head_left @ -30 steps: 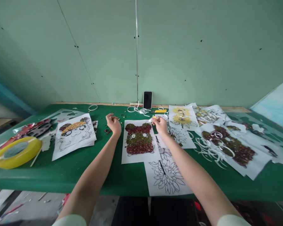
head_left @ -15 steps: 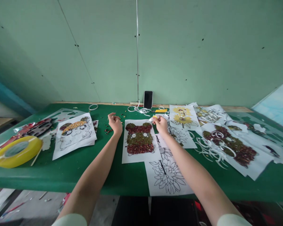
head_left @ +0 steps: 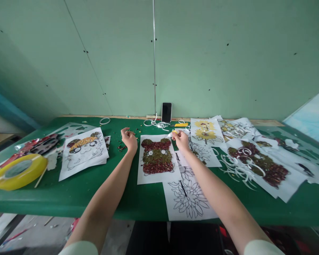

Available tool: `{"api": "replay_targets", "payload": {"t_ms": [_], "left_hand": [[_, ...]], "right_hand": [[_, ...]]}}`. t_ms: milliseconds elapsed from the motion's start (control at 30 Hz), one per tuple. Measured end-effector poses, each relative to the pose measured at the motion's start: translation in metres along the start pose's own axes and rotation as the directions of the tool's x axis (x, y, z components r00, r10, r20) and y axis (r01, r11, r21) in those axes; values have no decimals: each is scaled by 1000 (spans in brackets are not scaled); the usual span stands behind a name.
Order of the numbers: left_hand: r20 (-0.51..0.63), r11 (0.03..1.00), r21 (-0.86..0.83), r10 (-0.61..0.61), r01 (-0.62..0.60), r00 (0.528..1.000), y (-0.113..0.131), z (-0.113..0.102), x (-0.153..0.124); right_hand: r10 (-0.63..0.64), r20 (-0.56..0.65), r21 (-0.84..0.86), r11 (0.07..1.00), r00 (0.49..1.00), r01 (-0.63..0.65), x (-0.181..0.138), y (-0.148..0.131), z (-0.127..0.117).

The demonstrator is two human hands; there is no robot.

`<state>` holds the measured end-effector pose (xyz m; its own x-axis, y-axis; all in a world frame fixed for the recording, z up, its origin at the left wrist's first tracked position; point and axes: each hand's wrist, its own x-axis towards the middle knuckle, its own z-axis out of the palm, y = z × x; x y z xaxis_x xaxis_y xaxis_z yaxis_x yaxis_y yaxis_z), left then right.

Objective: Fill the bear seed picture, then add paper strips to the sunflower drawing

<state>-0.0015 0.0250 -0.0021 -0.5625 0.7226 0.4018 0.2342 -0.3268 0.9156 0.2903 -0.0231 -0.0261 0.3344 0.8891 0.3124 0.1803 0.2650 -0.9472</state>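
A white sheet point(head_left: 159, 179) carries a bear-like animal picture point(head_left: 157, 157) filled with dark red and green grains, with white eyes. At its upper right corner, my right hand point(head_left: 181, 141) pinches a small white-and-yellow glue bottle point(head_left: 170, 135), its white tip pointing left over the paper; most of it is hidden by my fingers. My left hand point(head_left: 129, 140) rests left of the sheet, fingers loosely bent and apart, nothing visible in them. Beside it, loose dark red grains point(head_left: 121, 147) lie scattered on the green table point(head_left: 117, 200).
Left are a hamster drawing point(head_left: 83, 156) and a yellow tape roll point(head_left: 19, 171). A phone point(head_left: 166, 112) leans on the wall behind a yellow-handled cutter point(head_left: 181, 124). Flower drawings point(head_left: 190, 200) lie under my right arm; white paper strips point(head_left: 235, 169) and more grain pictures point(head_left: 272, 170) sit right.
Both hands keep nearly the same places and grips. The whole view shifts very slightly; nothing on the table has visibly moved.
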Motion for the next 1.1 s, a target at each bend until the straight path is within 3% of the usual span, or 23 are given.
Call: {"api": "replay_targets", "payload": {"t_ms": [567, 867, 1100], "left_hand": [[18, 998, 56, -32, 31, 999, 5, -1, -2], [32, 996, 76, -57, 54, 998, 7, -1, -1], [32, 998, 62, -35, 33, 999, 1, 2, 0]], "right_hand": [[8, -10, 1, 1000, 1000, -8, -1, -1, 0], [88, 3, 228, 970, 996, -87, -1, -1, 3], [73, 38, 373, 924, 997, -82, 1, -8, 4]]}}
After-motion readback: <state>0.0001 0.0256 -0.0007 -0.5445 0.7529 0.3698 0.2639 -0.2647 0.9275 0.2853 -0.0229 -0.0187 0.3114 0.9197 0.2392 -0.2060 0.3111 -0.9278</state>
